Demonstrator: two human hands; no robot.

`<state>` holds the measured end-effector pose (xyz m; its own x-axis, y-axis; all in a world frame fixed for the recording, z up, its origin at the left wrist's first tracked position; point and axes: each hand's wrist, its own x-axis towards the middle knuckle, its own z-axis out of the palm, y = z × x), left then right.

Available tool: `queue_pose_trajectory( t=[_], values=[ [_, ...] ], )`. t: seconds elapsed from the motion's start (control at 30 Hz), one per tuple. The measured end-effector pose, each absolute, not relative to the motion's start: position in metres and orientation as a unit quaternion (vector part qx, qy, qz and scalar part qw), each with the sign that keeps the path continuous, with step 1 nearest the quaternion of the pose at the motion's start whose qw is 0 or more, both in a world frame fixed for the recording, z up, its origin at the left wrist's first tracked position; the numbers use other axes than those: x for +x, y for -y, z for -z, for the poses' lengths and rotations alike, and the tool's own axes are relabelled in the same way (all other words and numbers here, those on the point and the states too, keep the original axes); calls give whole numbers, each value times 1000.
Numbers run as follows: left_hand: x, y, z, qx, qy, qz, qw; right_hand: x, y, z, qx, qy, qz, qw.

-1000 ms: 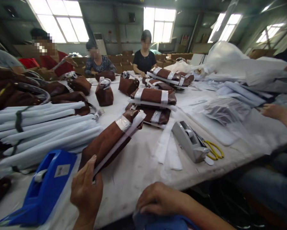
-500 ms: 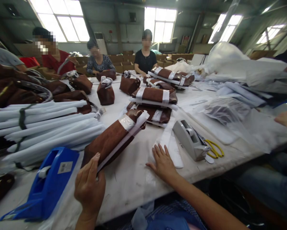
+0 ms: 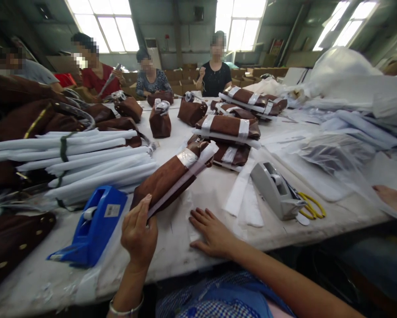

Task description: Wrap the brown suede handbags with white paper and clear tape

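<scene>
My left hand point(image 3: 139, 234) grips the near end of a folded brown bag bundle point(image 3: 175, 174), which has a white rod taped along it with a clear band near its far end. The bundle rests slanted on the white table point(image 3: 201, 185). My right hand point(image 3: 213, 234) lies flat on the table with fingers spread, just right of the bundle's near end and touching a thin white sheet. A blue tape dispenser point(image 3: 92, 227) sits left of my left hand.
A grey tape dispenser point(image 3: 276, 190) and yellow scissors point(image 3: 313, 207) lie to the right. Bundled white rods point(image 3: 85, 163) fill the left. Finished brown bundles point(image 3: 230, 128) stack behind. Several people work at the far side; another person's hand point(image 3: 392, 198) is at the right edge.
My right hand came up from my lap onto the table and now rests flat nearer the bundle. My left hand keeps its grip. The view shifted left.
</scene>
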<state>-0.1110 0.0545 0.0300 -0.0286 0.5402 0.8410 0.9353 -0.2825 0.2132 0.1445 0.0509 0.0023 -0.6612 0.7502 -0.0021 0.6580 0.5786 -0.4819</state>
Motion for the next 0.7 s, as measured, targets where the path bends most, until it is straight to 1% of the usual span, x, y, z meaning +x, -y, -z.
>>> queue_pose_trajectory(
  t=[0.2, 0.37, 0.47, 0.53, 0.6, 0.7],
  values=[
    [-112, -63, -56, -657, 522, 483, 250, 122, -92, 1, -391, 895, -181, 119],
    [-99, -61, -82, -675, 465, 502, 276, 118, -97, 6, -382, 896, -137, 182],
    [-83, -58, -89, -678, 433, 514, 298, 115, -91, 15, -366, 905, -142, 164],
    [-72, -57, -87, -682, 423, 516, 299, 113, -87, 17, -359, 908, -132, 173],
    [-61, -57, -80, -695, 416, 506, 296, 113, -78, 13, -329, 911, -105, 225],
    [-48, -55, -61, -727, 402, 478, 284, 124, -54, -5, -218, 923, -63, 310]
  ],
)
